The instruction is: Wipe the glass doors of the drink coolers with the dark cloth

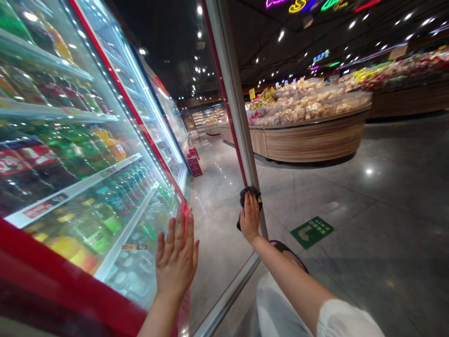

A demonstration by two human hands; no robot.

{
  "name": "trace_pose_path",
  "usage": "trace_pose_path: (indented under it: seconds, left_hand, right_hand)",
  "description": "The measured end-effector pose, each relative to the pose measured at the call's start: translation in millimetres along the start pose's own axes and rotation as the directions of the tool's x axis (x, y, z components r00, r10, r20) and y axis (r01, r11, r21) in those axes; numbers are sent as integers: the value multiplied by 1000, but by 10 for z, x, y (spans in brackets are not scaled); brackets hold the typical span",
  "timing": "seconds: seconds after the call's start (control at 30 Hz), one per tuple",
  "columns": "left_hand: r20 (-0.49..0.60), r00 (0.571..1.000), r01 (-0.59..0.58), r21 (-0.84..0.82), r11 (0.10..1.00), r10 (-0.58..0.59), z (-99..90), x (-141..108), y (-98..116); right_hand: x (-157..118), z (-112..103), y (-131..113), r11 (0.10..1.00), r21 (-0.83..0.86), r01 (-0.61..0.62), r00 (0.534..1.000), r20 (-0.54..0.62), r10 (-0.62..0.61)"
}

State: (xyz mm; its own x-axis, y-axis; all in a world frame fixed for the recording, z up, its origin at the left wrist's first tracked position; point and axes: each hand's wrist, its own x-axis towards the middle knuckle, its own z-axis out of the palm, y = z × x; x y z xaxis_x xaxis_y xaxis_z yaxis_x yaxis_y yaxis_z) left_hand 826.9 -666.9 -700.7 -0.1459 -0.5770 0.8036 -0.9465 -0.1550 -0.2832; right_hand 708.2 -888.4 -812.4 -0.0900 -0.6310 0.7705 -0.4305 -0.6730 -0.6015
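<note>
A glass cooler door [228, 93] with a grey metal frame and red trim stands swung out in front of me. My right hand [250, 216] presses a crumpled black cloth [249, 191] against the upright edge of that frame, its fingers curved over it. To the left, my left hand [177, 255] is raised with the fingers stretched and the back toward me. It is near the glass; whether it touches is not clear. Behind it is a lit drinks cooler [79, 208] with shelves of bottles, some with green labels [100, 238].
Red boxes [194, 164] stand on the floor along the cooler row. Across the aisle is a wood-sided display counter [312, 140] heaped with packaged goods. A green exit sign [312, 231] lies on the grey floor to the right. The door's bottom rail [228, 297] spans low ahead.
</note>
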Motion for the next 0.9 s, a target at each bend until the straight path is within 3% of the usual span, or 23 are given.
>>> trace_pose_path:
  seconds: [0.2,0.27,0.37,0.5,0.6,0.7,0.8,0.83,0.9]
  left_hand:
    - [38,999,25,-46,999,-23,16,-40,-8]
    - [42,999,16,-45,999,-14,7,-39,-10]
    - [35,999,1,-27,1000,0,-17,-32,-13]
    - [39,999,-12,3,1000,12,-29,-34,-13]
    - [31,1000,-4,27,1000,3,-12,-36,3]
    - [20,1000,-1,32,999,0,0,-38,31]
    - [32,999,11,36,999,-12,-31,-76,49]
    - [42,999,15,44,999,-16,-56,-102,49]
    - [56,998,21,72,997,-25,-124,-173,34]
  right_hand:
    - [299,-57,-312,984,134,118,991,-82,-108]
    - [245,-105,-379,967,148,207,978,-38,-203]
    - [-44,-156,-239,940,146,307,946,57,-318]
    - [-172,-97,-8,986,74,146,989,-24,-145]
    - [-104,-17,-160,998,29,61,995,-75,-59]
    - [-230,-31,-403,975,1,221,975,20,-221]
    - [-376,-144,-455,898,50,437,890,122,-439]
    - [-359,-178,-442,888,69,456,879,122,-461]
    - [-216,-201,-457,915,95,391,916,53,-397]
